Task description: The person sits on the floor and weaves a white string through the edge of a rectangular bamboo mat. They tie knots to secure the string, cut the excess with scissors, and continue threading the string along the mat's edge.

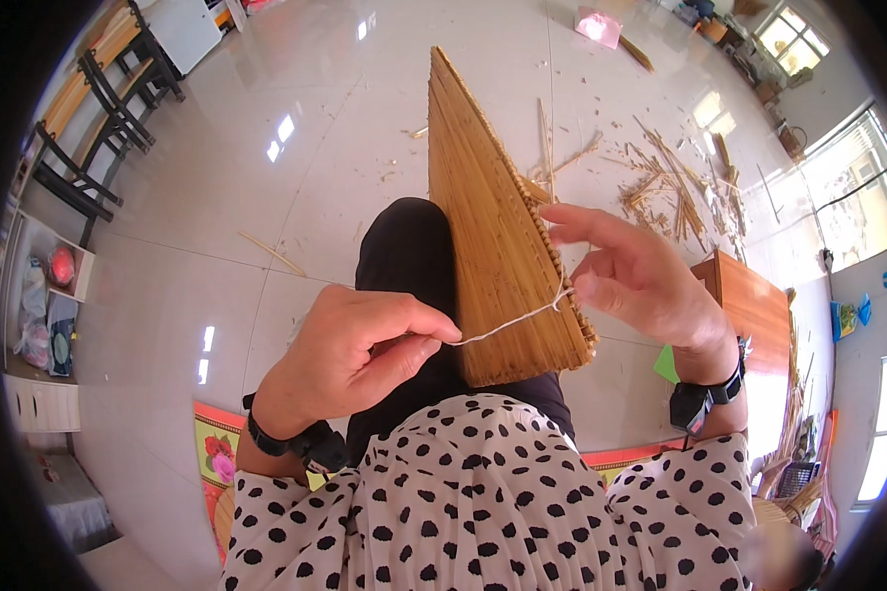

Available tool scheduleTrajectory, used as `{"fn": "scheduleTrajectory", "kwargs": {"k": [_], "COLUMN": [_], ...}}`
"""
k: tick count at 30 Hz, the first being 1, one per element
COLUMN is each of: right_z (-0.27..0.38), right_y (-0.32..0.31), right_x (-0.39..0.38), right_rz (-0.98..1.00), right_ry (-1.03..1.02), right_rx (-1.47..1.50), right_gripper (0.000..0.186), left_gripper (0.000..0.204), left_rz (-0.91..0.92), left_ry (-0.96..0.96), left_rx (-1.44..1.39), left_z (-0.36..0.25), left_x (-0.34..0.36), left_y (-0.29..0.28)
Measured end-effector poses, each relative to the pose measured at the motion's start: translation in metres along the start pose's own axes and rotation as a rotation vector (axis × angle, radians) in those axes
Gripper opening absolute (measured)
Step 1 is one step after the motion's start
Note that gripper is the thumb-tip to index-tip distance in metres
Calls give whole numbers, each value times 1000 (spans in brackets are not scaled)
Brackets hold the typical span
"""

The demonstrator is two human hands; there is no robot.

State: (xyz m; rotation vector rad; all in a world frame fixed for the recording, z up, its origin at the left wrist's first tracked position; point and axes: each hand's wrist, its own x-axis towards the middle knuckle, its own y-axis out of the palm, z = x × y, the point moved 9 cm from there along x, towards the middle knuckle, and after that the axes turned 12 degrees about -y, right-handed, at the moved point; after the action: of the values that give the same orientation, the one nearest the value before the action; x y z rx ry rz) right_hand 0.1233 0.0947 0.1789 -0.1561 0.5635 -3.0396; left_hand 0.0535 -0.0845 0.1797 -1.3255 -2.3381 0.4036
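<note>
A flat panel of golden-brown stalks [493,236] stands tilted across my lap, narrowing toward its far end, with a knobbly bound edge along its right side. From that edge a thin white string [508,326] runs left across the panel's face. My left hand [350,350] pinches the string's near end between thumb and forefinger. Beside the bound edge is my right hand [641,281], its forefinger and thumb apart and its other fingers curled. The right thumb is close to where the string meets the edge; whether it touches is unclear.
Loose stalks [675,187] litter the floor at the right. A brown wooden box-like piece [754,305] stands beside my right wrist. Benches [94,94] and a shelf unit [44,295] line the left. A pink dustpan-like object [599,27] lies far ahead.
</note>
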Motion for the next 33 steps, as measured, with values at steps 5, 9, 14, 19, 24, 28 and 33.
{"fn": "scheduleTrajectory", "kwargs": {"k": [5, 9, 14, 19, 24, 28, 33], "right_z": [-8, 3, 19, 31, 40, 47, 58], "right_y": [-1, -11, -15, -14, -15, -2, -4], "right_x": [-7, -11, -16, -17, -10, -1, 4], "right_rz": [-46, -110, -159, -153, -208, -163, -315], "right_ry": [143, 233, 160, 121, 44, 17, -100], "right_rx": [18, -110, -126, -83, -123, -98, -12], "right_gripper": [43, 12, 7, 7, 8, 6, 4], "left_gripper": [14, 15, 14, 16, 25, 27, 14], "left_rz": [-5, -68, -108, -46, -352, -204, -29], "left_ry": [-28, -45, -58, -38, -82, -2, 35], "left_rx": [4, -23, 19, 216, 234, -42, -187], "left_z": [4, 6, 5, 10, -12, -32, -25], "left_x": [0, -1, -1, 8, 23, 38, 54], "left_y": [-4, -14, -20, -11, -22, 0, 25]}}
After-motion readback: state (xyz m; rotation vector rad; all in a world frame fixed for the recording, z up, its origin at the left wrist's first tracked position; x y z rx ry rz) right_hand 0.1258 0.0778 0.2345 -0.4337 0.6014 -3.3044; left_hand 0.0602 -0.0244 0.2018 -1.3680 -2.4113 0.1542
